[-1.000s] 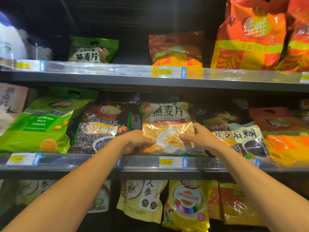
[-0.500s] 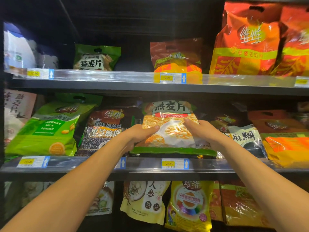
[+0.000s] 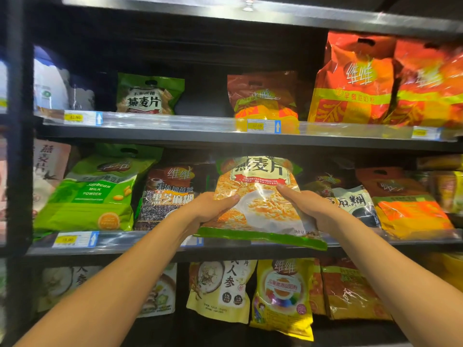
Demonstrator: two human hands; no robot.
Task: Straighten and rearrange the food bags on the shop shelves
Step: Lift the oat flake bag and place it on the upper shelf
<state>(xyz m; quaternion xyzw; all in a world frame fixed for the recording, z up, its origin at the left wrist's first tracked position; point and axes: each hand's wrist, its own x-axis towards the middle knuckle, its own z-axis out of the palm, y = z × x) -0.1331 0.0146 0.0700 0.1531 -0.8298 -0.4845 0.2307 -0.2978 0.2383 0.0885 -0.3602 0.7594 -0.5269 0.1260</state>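
An oatmeal bag (image 3: 258,199), orange and white with a green bottom edge, is held at the centre of the view, in front of the middle shelf (image 3: 150,249). Its lower edge overhangs the shelf lip and hides part of the price rail. The bag is tilted slightly, its bottom right corner lower.

The left hand (image 3: 208,211) is closed on the bag's left side, thumb laid across the front face. The right hand (image 3: 310,209) is closed on the right side, thumb likewise on the front. The fingers behind the bag are hidden.

At 9 o'clock from the held bag a dark sesame-paste bag (image 3: 167,194) is seen just beside it, and further along a green soybean milk powder bag (image 3: 95,191), leaning back. At 3 o'clock a second sesame-paste bag (image 3: 350,201) is partly covered by the right hand; an orange bag (image 3: 406,204) lies beyond it.

At 12 o'clock, on the upper shelf (image 3: 175,134), a brown-and-orange bag (image 3: 263,96) stands upright. At 6 o'clock, below, a ginseng bag (image 3: 220,289) and a yellow bag (image 3: 283,296) are seen side by side.
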